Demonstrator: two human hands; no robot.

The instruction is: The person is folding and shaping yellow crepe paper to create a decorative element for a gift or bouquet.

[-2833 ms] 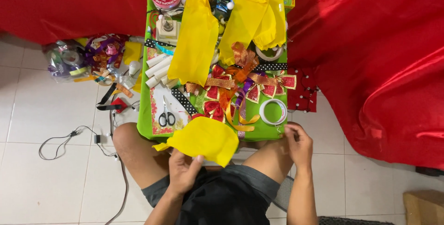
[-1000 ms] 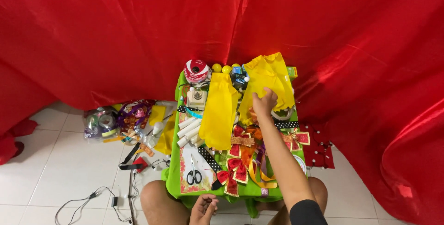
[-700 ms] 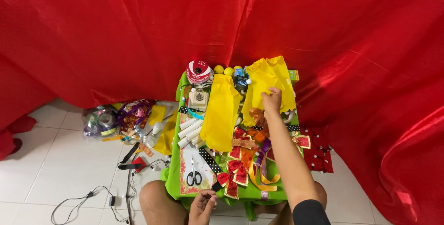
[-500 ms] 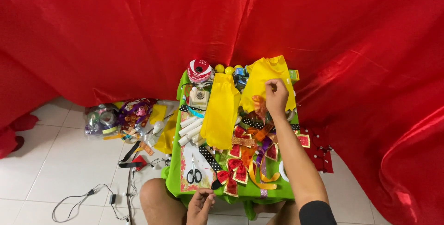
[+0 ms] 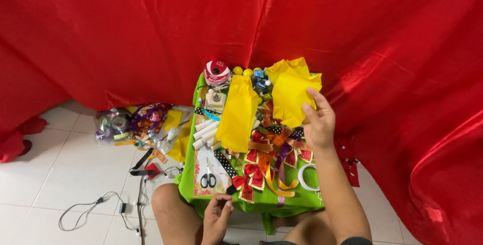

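Note:
My right hand (image 5: 319, 120) hovers open above the right side of a small green table (image 5: 187, 172), fingers spread, just beside a crumpled yellow cloth (image 5: 291, 88) at the far right. It holds nothing. My left hand (image 5: 218, 214) rests at the table's near edge, fingertips pinched by the end of a black dotted ribbon (image 5: 225, 163); whether it grips it is unclear. A second yellow cloth (image 5: 238, 113) lies along the table's middle. Red and gold ribbon bows (image 5: 261, 167) are heaped near the front.
Scissors (image 5: 208, 174), white rolled tubes (image 5: 206, 132), a tape ring (image 5: 307, 177) and a red ribbon spool (image 5: 217, 73) sit on the table. A bag of ribbons (image 5: 123, 123) and cables (image 5: 95, 207) lie on the tiled floor at left. Red fabric hangs behind and at right.
My right hand has let go of the far yellow cloth and drawn back to the right with fingers spread. The yellow sheet held earlier over my lap is gone from there.

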